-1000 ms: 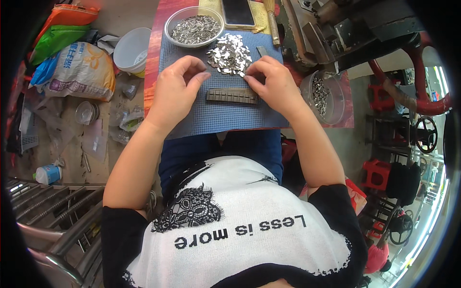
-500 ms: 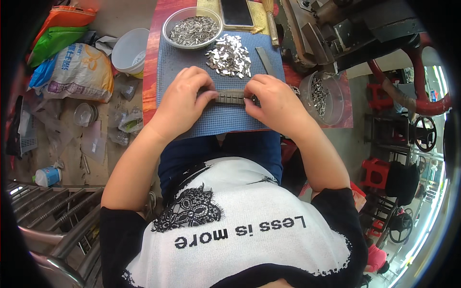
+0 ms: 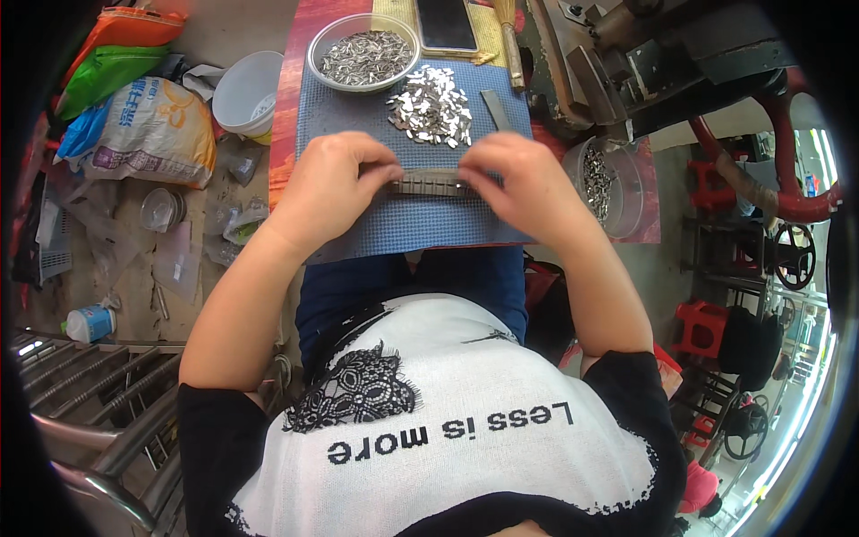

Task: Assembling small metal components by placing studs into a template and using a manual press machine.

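Down on the left, a bare concrete floor (image 3: 134, 286), dusty and crowded: clear plastic bags (image 3: 192, 237) lie scattered across it, a printed white sack (image 3: 148, 134) leans beside orange and green bags (image 3: 112, 54), and a white bucket (image 3: 242, 89) stands just beside the red table edge (image 3: 284, 107). A small white-and-blue tub (image 3: 89, 322) sits near shiny steel bars (image 3: 89, 403) in the lower left corner. Over on the right, dark heavy machinery (image 3: 662, 63) with a red curved pipe (image 3: 769, 179), black handwheels (image 3: 792, 255), and low red plastic stools (image 3: 702, 327) on the floor. Bright daylight pours in along the far right rim.
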A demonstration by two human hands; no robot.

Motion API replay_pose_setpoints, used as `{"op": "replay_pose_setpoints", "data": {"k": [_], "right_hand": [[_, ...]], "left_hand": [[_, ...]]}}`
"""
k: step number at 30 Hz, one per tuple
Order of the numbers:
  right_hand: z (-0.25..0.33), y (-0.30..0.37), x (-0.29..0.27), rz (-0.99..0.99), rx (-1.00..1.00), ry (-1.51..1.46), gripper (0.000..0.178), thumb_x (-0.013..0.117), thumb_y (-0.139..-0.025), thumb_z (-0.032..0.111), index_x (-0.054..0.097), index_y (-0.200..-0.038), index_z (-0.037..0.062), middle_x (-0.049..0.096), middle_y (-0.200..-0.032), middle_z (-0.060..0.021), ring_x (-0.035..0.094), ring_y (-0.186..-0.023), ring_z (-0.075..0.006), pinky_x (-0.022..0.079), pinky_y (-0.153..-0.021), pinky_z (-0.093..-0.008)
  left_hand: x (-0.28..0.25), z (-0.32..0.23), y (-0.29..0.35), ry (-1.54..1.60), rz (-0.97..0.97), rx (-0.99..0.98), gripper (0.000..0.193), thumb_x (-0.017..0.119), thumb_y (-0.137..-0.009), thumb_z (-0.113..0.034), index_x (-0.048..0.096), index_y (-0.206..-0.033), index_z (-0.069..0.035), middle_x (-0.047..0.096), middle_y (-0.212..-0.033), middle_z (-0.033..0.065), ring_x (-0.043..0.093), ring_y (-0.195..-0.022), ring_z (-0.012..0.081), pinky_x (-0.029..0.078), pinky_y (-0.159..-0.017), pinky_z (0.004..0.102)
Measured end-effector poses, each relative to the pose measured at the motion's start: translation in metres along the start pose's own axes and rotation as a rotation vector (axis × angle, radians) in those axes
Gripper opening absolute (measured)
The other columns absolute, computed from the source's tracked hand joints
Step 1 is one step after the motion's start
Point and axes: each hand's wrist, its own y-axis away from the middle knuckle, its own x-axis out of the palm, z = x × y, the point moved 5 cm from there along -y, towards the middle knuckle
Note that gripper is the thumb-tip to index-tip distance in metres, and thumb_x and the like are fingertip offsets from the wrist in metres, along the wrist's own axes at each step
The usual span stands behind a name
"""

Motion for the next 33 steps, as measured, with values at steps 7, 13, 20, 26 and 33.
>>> {"op": "replay_pose_setpoints", "data": {"k": [7,13,20,26,33], "right_hand": [[-0.024,-0.021,0.003,-0.228,-0.146,0.135,0.017,0.074,-0.081,0.005,0.074,-0.097,0.0083,0.065,-0.092,-0.009,0.064,-0.088,-0.0288,0.053,-0.076,-0.0367],[-0.022,-0.019,0.005,-0.186,-0.124,0.108,0.014,0.073,-0.082,0.004,0.068,-0.095,0.0033,0.063,-0.097,-0.0097,0.061,-0.095,-0.0303,0.051,-0.081,-0.0385],[-0.004,0.005,0.01,-0.081,0.055,-0.271,0.012,0.07,-0.086,0.008,0.063,-0.094,0.0026,0.058,-0.098,-0.0128,0.057,-0.097,-0.0322,0.046,-0.087,-0.04],[-0.005,0.013,0.023,-0.164,0.092,-0.186,0.01,0.072,-0.085,0.01,0.067,-0.093,0.0045,0.056,-0.103,-0.0102,0.054,-0.103,-0.0302,0.042,-0.092,-0.0409],[-0.004,0.018,0.025,-0.195,0.142,-0.198,0.011,0.073,-0.086,0.011,0.067,-0.094,0.0056,0.057,-0.103,-0.0084,0.055,-0.104,-0.0289,0.04,-0.092,-0.0404]], "left_hand": [[0.014,-0.006,-0.031,-0.108,-0.184,0.086,0.012,0.074,-0.084,-0.006,0.073,-0.095,-0.001,0.065,-0.093,0.011,0.066,-0.079,0.0267,0.052,-0.073,0.0355],[0.02,-0.009,-0.03,-0.237,-0.229,0.138,0.016,0.072,-0.086,-0.008,0.069,-0.099,0.0,0.064,-0.094,0.0128,0.065,-0.083,0.0325,0.052,-0.076,0.0395],[0.005,-0.01,-0.019,0.017,-0.26,0.076,0.01,0.069,-0.088,-0.006,0.066,-0.095,0.0,0.069,-0.089,0.0145,0.068,-0.086,0.0321,0.053,-0.079,0.0397],[0.003,-0.007,-0.007,0.23,-0.047,-0.147,0.012,0.07,-0.087,-0.002,0.066,-0.096,0.004,0.07,-0.088,0.0072,0.066,-0.084,0.0128,0.052,-0.078,0.0285],[0.006,-0.008,0.002,0.089,-0.062,0.021,0.01,0.072,-0.084,-0.006,0.069,-0.092,0.0,0.069,-0.091,0.0105,0.064,-0.092,0.028,0.052,-0.084,0.0374]]}}
